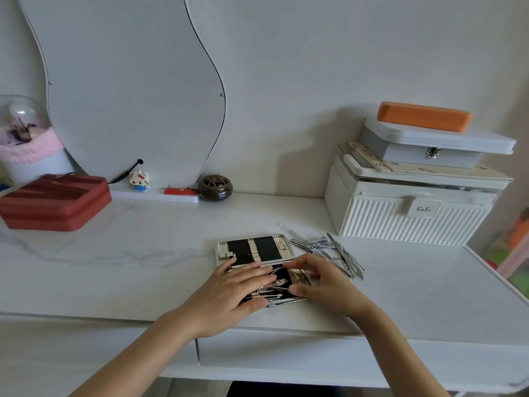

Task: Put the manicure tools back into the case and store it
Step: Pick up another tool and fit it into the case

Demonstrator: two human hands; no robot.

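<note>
Plainly seen from the head camera: manicure case (255, 250) lying open on the white desk (143, 270), near its front edge, far half with black lining and gold straps fully in sight, near half mostly under both hands. Left hand (229, 293) laid flat on the near half, fingers straight and together, pressing down over the tools already strapped there. Right hand (317, 285) arched over the right side of that same half, fingers bent, thumb tip and fingertips touching the case edge and a thin tool; whether anything is truly pinched, cannot tell. Loose manicure tools (332, 253) piled just right of the case, touching one another: clippers, tweezers, slim files, all silver.

Farther right, against the wall, a ribbed white storage box (406, 216) bearing a flat cream piece, then a grey latched box (429, 147), then an orange case (423, 116) on top. At left, a red zip case (54, 202), a pink-trimmed glass dome (25, 133), a wavy mirror (128, 81) on a white base with a small toy figure (139, 180), and a dark round incense burner (215, 187).
</note>
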